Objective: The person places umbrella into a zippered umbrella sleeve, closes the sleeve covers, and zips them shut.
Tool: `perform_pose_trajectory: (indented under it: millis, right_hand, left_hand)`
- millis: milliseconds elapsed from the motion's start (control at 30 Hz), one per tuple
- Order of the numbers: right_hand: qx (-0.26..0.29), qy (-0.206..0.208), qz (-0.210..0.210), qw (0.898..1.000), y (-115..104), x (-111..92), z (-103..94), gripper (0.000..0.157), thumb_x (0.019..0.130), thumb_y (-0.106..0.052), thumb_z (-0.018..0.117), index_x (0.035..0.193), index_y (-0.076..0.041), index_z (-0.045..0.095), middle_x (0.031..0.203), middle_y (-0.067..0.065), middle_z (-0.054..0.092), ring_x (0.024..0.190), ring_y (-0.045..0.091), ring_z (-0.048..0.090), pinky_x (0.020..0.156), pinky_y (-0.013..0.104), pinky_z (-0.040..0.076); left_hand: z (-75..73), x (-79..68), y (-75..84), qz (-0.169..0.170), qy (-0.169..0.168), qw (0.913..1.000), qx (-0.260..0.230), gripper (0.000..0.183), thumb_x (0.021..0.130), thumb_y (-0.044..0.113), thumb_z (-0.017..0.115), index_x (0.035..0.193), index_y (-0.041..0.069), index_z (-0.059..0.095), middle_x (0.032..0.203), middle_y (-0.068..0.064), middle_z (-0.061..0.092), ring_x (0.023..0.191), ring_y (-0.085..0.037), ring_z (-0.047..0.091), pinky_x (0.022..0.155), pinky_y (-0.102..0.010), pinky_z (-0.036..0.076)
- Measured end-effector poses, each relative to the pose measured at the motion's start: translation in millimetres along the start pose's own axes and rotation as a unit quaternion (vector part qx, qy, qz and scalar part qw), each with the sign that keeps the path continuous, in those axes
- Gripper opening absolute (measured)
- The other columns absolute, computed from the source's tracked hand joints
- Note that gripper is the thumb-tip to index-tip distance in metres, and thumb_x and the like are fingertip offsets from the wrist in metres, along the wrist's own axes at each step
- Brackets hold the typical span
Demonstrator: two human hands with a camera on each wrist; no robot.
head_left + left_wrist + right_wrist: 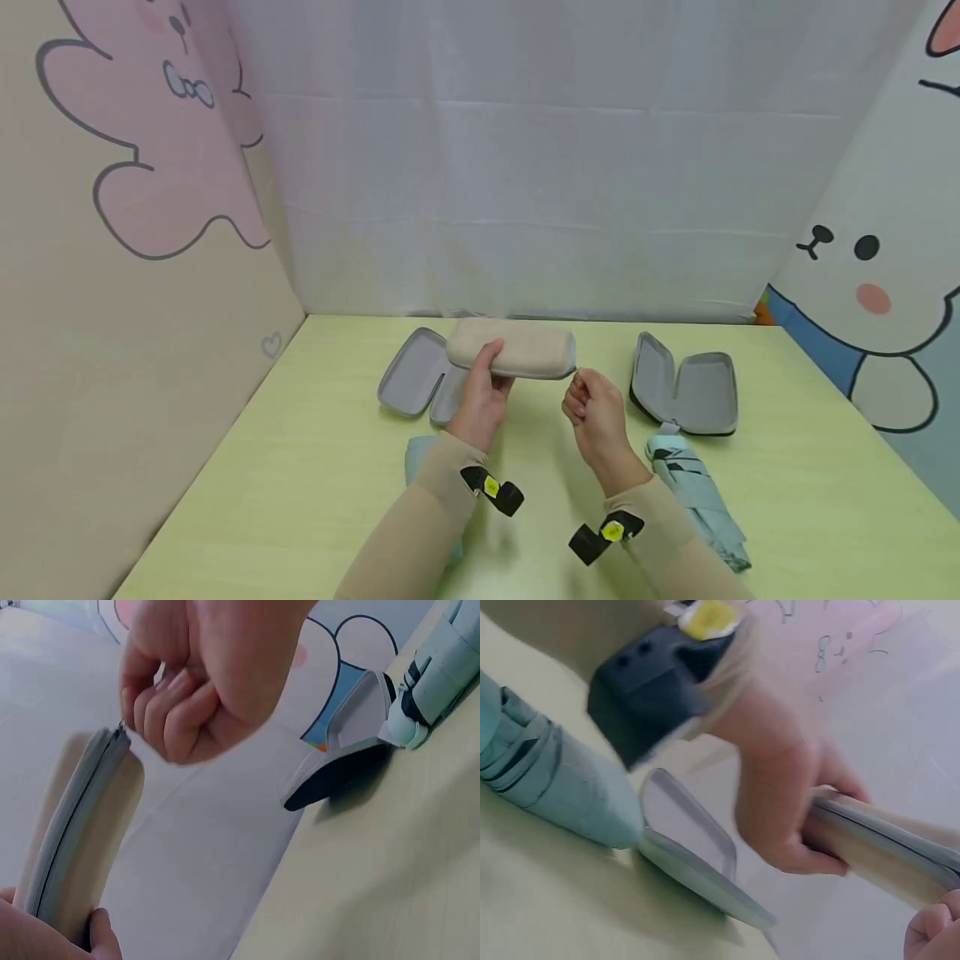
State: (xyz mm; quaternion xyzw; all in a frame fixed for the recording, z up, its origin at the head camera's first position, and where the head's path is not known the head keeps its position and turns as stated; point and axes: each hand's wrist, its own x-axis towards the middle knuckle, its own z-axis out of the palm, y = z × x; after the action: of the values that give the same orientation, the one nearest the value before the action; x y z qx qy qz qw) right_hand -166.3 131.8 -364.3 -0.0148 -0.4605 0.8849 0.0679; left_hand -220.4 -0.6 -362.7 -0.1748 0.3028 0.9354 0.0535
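Note:
My left hand (484, 404) grips a beige zip case (517, 346) by its left end, thumb on one face and fingers on the other, held above the table. The case looks closed, a grey zip band (75, 817) running along its edge. At the case's right end my right hand (597, 421) has its fingers curled and pinches the zipper pull (120, 727), which is mostly hidden. Behind the left hand an open grey case (412, 375) lies partly covered. Another open grey case (705, 392) stands to the right of the right hand.
A mint-green bundle (701, 500), like a folded umbrella, lies by the right forearm. Another mint-green bundle (418, 454) is partly hidden under the left forearm. Behind the pale yellow-green table (300, 467) hangs a white curtain (525, 183); printed walls flank it.

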Motion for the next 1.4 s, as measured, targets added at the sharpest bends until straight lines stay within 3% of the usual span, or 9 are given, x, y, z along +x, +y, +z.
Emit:
perform_pose_trajectory:
  millis: [200, 400, 700, 767, 933, 1100, 1200, 1267, 1400]
  right_hand:
    - [0.004, -0.003, 0.003, 1.0, -14, 7, -8.8, 0.037, 0.099, -0.004, 0.029, 0.064, -0.009, 0.038, 0.053, -0.005, 0.027, 0.044, 0.006, 0.023, 0.046, 0.02, 0.013]
    - [-0.008, -0.016, 0.004, 1.0, -27, 15, -20.4, 0.036, 0.099, -0.004, 0.028, 0.065, -0.009, 0.038, 0.054, -0.005, 0.027, 0.044, 0.006, 0.023, 0.047, 0.021, 0.012]
    - [-0.015, -0.003, 0.048, 0.999, -44, 26, -36.1, 0.035, 0.1, -0.006, 0.027, 0.068, -0.008, 0.041, 0.055, -0.004, 0.03, 0.043, 0.005, 0.026, 0.044, 0.018, 0.018]
    - [-0.021, -0.005, 0.061, 0.998, -44, 27, -37.3, 0.035, 0.101, -0.007, 0.027, 0.069, -0.008, 0.041, 0.055, -0.004, 0.03, 0.043, 0.005, 0.026, 0.044, 0.018, 0.018]
    - [-0.037, 0.002, 0.089, 0.995, -36, 24, -32.9, 0.034, 0.1, -0.007, 0.028, 0.069, -0.007, 0.04, 0.055, -0.005, 0.03, 0.043, 0.005, 0.026, 0.042, 0.017, 0.02]
    - [-0.043, 0.019, 0.076, 0.996, -23, 18, -25.0, 0.033, 0.1, -0.006, 0.029, 0.068, -0.007, 0.039, 0.055, -0.005, 0.03, 0.043, 0.004, 0.026, 0.042, 0.016, 0.02]
    - [-0.102, 0.006, 0.069, 0.992, -23, 20, -27.8, 0.031, 0.099, -0.006, 0.032, 0.07, -0.006, 0.04, 0.057, -0.004, 0.032, 0.045, 0.005, 0.028, 0.043, 0.017, 0.022]
    - [-0.167, -0.008, 0.068, 0.983, -27, 24, -32.9, 0.028, 0.099, -0.008, 0.034, 0.072, -0.005, 0.043, 0.058, -0.003, 0.037, 0.047, 0.005, 0.036, 0.045, 0.016, 0.029]
    - [-0.268, -0.03, 0.069, 0.961, -35, 29, -43.4, 0.026, 0.1, -0.012, 0.037, 0.081, -0.001, 0.051, 0.064, -0.002, 0.056, 0.057, 0.008, 0.057, 0.056, 0.018, 0.048]
  left_hand:
    - [-10.2, 6.8, 11.5, -0.004, 0.015, 0.9996, 0.024, 0.051, 0.081, 0.018, 0.071, 0.12, 0.0, 0.045, 0.107, -0.015, 0.051, 0.093, -0.022, 0.055, 0.089, -0.032, 0.046]
    - [-20.2, 10.9, 19.2, -0.018, -0.034, 0.9925, 0.116, 0.05, 0.084, 0.021, 0.067, 0.125, 0.0, 0.046, 0.105, -0.016, 0.055, 0.088, -0.023, 0.059, 0.091, -0.037, 0.045]
    - [-23.2, 13.5, 21.8, -0.027, -0.083, 0.9775, 0.192, 0.049, 0.086, 0.017, 0.065, 0.127, -0.002, 0.047, 0.107, -0.018, 0.059, 0.089, -0.024, 0.063, 0.084, -0.038, 0.05]
    - [-22.1, 12.7, 19.5, -0.015, -0.071, 0.9783, 0.194, 0.048, 0.086, 0.017, 0.065, 0.126, -0.003, 0.048, 0.107, -0.018, 0.059, 0.086, -0.023, 0.064, 0.08, -0.036, 0.051]
    - [-19.7, 13.3, 13.8, 0.02, 0.004, 0.9885, 0.15, 0.049, 0.08, 0.012, 0.071, 0.12, -0.007, 0.051, 0.103, -0.019, 0.056, 0.08, -0.022, 0.062, 0.072, -0.034, 0.054]
    - [-18.2, 15.3, 11.9, 0.04, 0.061, 0.9912, 0.11, 0.049, 0.074, 0.008, 0.074, 0.115, -0.009, 0.053, 0.102, -0.021, 0.057, 0.077, -0.022, 0.063, 0.07, -0.034, 0.054]
    - [-18.5, 15.8, 12.6, 0.043, 0.076, 0.9916, 0.095, 0.049, 0.073, 0.007, 0.075, 0.114, -0.008, 0.054, 0.103, -0.021, 0.058, 0.078, -0.022, 0.064, 0.07, -0.034, 0.054]
    - [-19.7, 15.6, 13.2, 0.044, 0.074, 0.9919, 0.093, 0.05, 0.073, 0.007, 0.075, 0.115, -0.008, 0.054, 0.104, -0.021, 0.058, 0.079, -0.022, 0.064, 0.07, -0.034, 0.054]
    - [-22.5, 14.4, 14.2, 0.025, 0.017, 0.9916, 0.126, 0.05, 0.078, 0.008, 0.071, 0.121, -0.007, 0.05, 0.108, -0.02, 0.055, 0.086, -0.024, 0.063, 0.075, -0.036, 0.053]
